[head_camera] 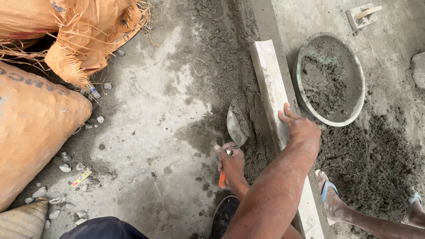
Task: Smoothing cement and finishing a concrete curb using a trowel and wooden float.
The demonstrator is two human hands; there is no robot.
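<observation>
At centre frame the left hand (231, 163) is closed round a trowel (236, 127) pressing mortar (252, 115) against the board (274, 102); right of it, the right hand (301, 128) lies flat, steadying that board. Best keep the board unmoved and the blade angled along it.

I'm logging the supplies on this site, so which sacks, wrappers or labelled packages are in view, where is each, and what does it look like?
Woven sack: left edge, bulging, orange with dark printed lettering.
Torn woven sack: top left, orange, frayed strands hanging.
Sack corner: bottom left, tan, woven.
Small wrapper: on the concrete beside the bulging sack, flat, yellow with red.
</observation>
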